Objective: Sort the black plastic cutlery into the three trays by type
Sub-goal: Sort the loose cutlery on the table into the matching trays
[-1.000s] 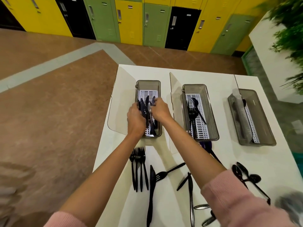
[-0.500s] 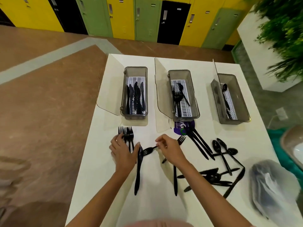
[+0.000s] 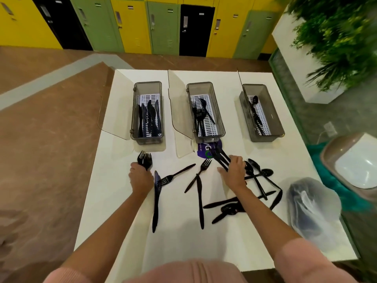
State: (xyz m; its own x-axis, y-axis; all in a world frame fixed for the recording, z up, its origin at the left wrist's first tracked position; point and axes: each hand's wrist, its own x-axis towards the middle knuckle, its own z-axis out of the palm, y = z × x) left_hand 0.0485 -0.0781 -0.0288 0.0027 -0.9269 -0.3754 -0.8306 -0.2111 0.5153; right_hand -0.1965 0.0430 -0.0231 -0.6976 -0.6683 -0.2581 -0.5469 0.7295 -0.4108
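Several forks (image 3: 144, 160) stand bunched in the left hand (image 3: 140, 177), whose fingers (image 3: 136, 167) are clamped round the handles so the tines fan out toward 12 o'clock; the right hand (image 3: 234, 173) has its fingers (image 3: 237, 160) closed over a sheaf of black handles (image 3: 221, 158) that runs toward 11 o'clock across a purple sticker (image 3: 204, 151). Such cutlery is likely very light, thin, smooth and a little springy, so a stack may slide or splay; gripping mid-handle, pieces aligned, looks safest, and tines could snag each other. Every piece is glossy black plastic. Loose items lie on the white surface (image 3: 122, 211): a knife (image 3: 156, 203) at 5 o'clock from the left hand, two single forks (image 3: 173, 177) between the hands, spoons (image 3: 257, 172) just beside the right hand at 3 o'clock. Toward 12 o'clock stand three grey trays: the left tray (image 3: 148, 84) with knives, the middle tray (image 3: 200, 85) with forks, the right tray (image 3: 254, 87) with a spoon. A clear bag (image 3: 312, 205) sits at 4 o'clock.
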